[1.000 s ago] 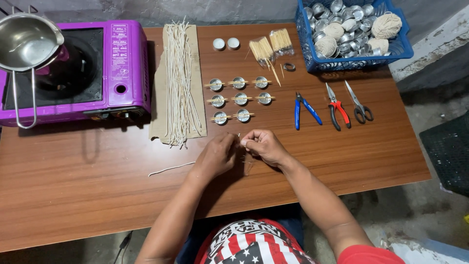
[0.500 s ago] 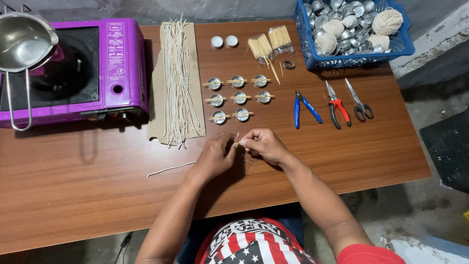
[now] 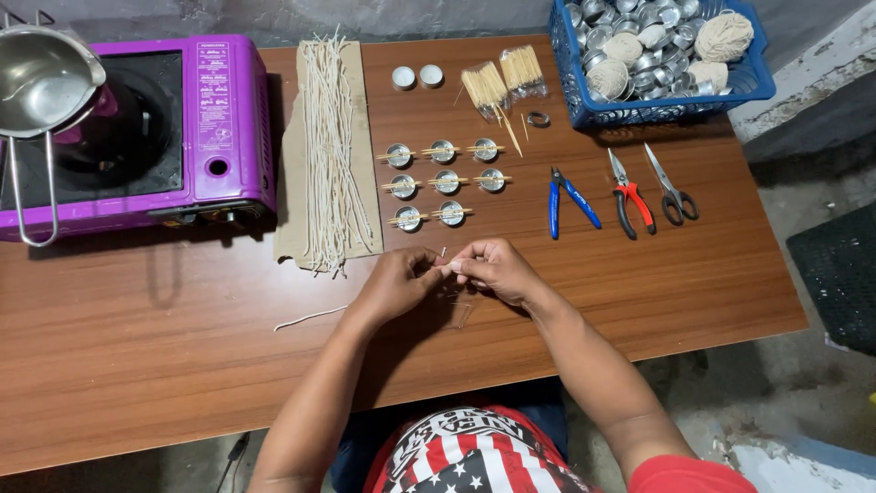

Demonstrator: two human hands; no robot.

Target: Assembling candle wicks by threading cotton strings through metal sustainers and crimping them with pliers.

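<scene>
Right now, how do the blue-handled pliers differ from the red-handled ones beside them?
The blue-handled pliers lie further left, nearer the small metal cups, while the red-handled pliers lie next to the scissors. The blue handles are splayed wide apart; the red handles sit closer together. Both lie flat on the wooden table, jaws pointing away from the person, untouched by either hand.

Bare table [image 3: 639, 292] is found to the right of the right hand [image 3: 493, 269], and also to the left of the left hand [image 3: 397, 283], where only a loose wick piece [image 3: 310, 317] lies. Just ahead of both hands, passage is blocked by rows of small metal cups [image 3: 443, 173] crossed with sticks. Ahead and left, the cardboard with wick strands [image 3: 328, 151] is met. Ahead and right, blue pliers [image 3: 566, 196], red pliers [image 3: 631, 196] and scissors [image 3: 673, 187] lie in the way.
</scene>
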